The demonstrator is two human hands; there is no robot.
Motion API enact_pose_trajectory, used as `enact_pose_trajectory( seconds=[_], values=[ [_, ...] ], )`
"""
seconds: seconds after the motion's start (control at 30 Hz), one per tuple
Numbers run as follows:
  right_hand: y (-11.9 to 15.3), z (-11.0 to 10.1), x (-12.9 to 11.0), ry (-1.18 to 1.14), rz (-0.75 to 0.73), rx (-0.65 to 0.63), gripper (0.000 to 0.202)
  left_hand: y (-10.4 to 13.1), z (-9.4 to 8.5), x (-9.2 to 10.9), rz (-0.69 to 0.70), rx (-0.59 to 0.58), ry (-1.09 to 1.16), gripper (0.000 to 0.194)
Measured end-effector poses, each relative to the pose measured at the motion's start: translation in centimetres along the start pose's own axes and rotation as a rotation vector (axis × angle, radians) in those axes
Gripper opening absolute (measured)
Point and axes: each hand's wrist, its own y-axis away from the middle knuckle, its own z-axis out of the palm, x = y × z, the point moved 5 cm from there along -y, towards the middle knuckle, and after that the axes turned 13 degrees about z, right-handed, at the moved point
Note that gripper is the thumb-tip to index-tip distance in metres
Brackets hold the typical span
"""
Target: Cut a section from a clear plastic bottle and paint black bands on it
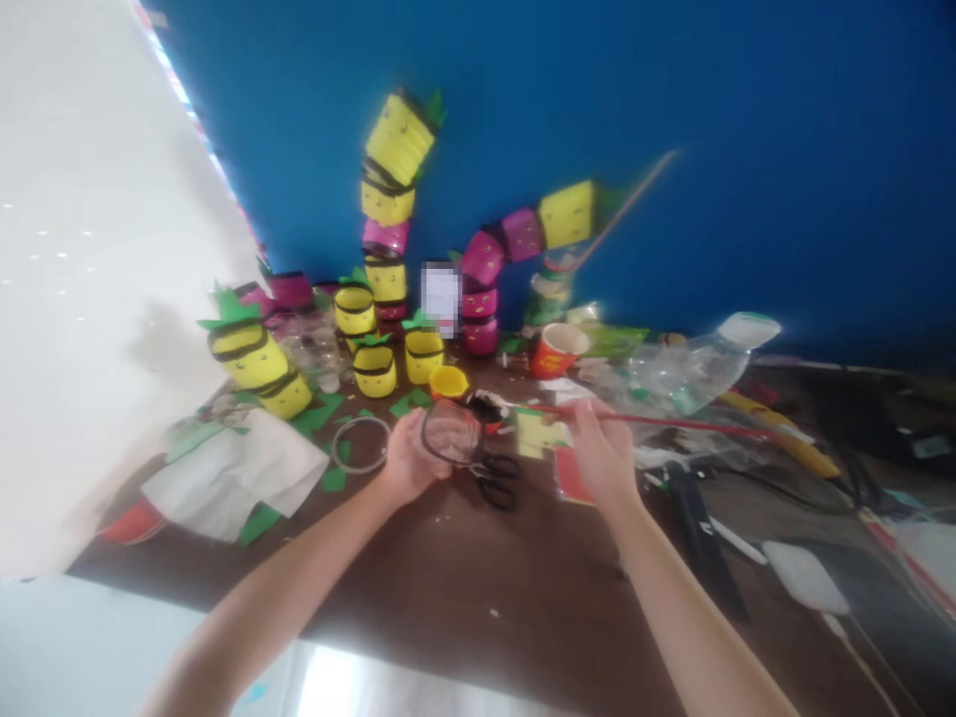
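My left hand is wrapped round a clear plastic cup piece with a dark band at its rim. Black-handled scissors lie just right of it on the brown table. My right hand closes over a long thin red stick that points to the right. Pale yellow paper and a red flat piece are beside its fingers. A clear ring rests left of my left hand. Motion blurs the fingers somewhat.
Yellow and magenta cup figures stand along the blue wall. A red paper cup and plastic bottles are at the back right. White cloth or paper lies left. A glue gun-like black object and a white adapter lie right.
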Motion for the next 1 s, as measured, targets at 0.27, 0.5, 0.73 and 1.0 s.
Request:
enact_pose_trajectory(
  seconds=[0.27,0.5,0.73,1.0],
  values=[
    [3.1,-0.6,0.1,-0.258,-0.132,0.007,0.024,-0.1,-0.6,2.0,0.383,0.160,-0.088,0.030],
    [7.5,0.9,-3.4,0.118,-0.648,-0.053,0.022,-0.4,-0.9,2.2,0.523,0.134,-0.157,0.027],
    [8.7,2.8,-3.5,0.351,-0.922,-0.114,0.040,-0.3,-0.9,2.1,0.562,0.106,-0.210,0.031],
    [8.7,3.7,-2.9,0.474,-0.935,-0.102,0.039,-0.1,-0.6,2.1,0.563,0.110,-0.252,0.035]
  ],
)
